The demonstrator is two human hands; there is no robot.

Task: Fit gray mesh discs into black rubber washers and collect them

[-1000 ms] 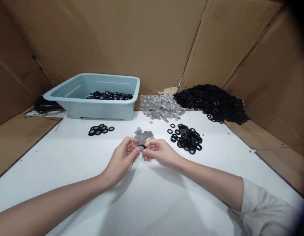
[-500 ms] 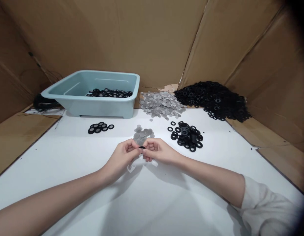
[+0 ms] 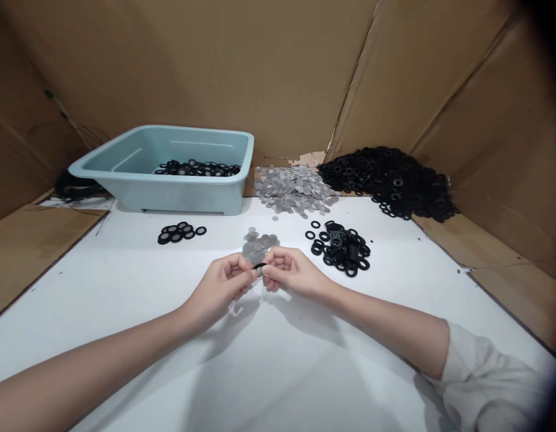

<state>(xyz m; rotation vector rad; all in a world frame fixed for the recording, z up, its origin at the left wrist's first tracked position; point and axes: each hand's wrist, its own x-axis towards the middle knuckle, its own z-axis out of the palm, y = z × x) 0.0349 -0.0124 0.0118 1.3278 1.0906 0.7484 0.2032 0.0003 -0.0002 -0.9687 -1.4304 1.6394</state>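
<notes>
Between the fingertips of both hands is a black rubber ring (image 3: 259,265), with a grey disc apparently inside it. My left hand (image 3: 228,278) pinches its left side between thumb and forefinger. On the opposite side, my right hand (image 3: 289,271) pinches the ring in the same way. Fingers cover much of it. Just beyond the hands lies a small pile of grey discs (image 3: 259,245) on the white table (image 3: 278,366). To the right is a loose heap of black rings (image 3: 345,249); to the left, several rings with grey discs in them (image 3: 179,232).
A pale blue basin (image 3: 188,195) at the back left contains many disc-filled black rings. Behind the table's middle spreads a large pile of grey discs (image 3: 296,189), beside a big mound of black rings (image 3: 390,180). Cardboard walls (image 3: 224,66) enclose the back and sides.
The ring between my fingers has tilted, showing more of its face and a grey centre. Both hands stay close together, raised slightly. The view has shifted a little.
</notes>
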